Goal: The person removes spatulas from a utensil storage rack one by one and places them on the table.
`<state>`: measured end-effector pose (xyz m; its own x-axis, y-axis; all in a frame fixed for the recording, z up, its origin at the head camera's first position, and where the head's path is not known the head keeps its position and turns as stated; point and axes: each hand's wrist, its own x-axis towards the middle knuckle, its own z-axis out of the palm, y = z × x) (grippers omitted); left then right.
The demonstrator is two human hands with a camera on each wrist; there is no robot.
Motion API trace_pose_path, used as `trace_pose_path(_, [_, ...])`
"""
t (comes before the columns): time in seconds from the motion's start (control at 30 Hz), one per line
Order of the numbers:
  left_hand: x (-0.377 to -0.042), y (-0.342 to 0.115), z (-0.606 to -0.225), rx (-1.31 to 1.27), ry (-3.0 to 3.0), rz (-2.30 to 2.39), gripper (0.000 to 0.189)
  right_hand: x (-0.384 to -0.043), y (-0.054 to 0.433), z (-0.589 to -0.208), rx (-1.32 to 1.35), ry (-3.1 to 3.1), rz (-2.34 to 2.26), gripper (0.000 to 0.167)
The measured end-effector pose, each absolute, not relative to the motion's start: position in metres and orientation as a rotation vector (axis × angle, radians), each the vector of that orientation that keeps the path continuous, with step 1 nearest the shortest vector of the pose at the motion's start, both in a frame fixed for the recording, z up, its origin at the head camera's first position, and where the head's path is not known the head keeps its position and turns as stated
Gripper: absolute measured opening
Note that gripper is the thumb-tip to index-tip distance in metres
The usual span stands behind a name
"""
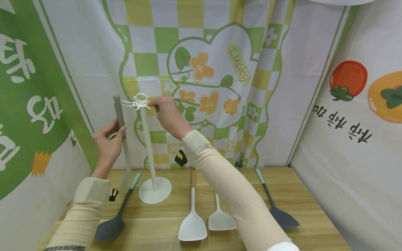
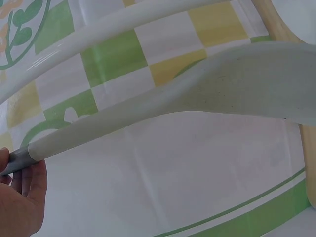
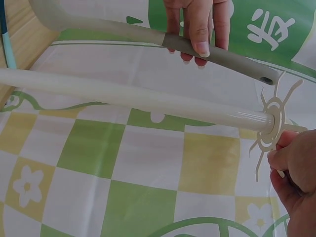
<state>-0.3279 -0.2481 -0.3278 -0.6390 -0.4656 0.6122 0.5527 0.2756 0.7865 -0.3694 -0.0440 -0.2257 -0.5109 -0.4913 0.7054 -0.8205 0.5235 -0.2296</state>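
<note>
My left hand [image 1: 108,143] holds a spatula by its grey handle [image 1: 118,111], upright, to the left of a white utensil stand [image 1: 147,150]. The pale, widening blade [image 2: 237,84] hangs downward. In the right wrist view a hole shows in the handle's end [image 3: 254,73], close to one of the stand's hooks; whether they touch I cannot tell. My right hand [image 1: 169,115] pinches the hooked top ring [image 3: 272,123] of the stand between thumb and fingers. No utensil is seen hanging from the visible hooks.
On the wooden table [image 1: 150,223] lie a dark spatula [image 1: 111,226] at left, a white spatula [image 1: 192,226] with a wooden handle, a pale spatula [image 1: 221,221] partly behind my right arm, and another dark spatula [image 1: 282,218] at right. A checked cloth [image 1: 169,38] hangs behind.
</note>
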Motion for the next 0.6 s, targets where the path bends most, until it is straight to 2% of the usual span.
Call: trace_pose_path(0.6, [-0.329, -0.264, -0.34, 0.013, -1.798, -1.471, 0.04, -0.371, -0.044, -0.226, 1.069, -2.206, 0.769, 0.031])
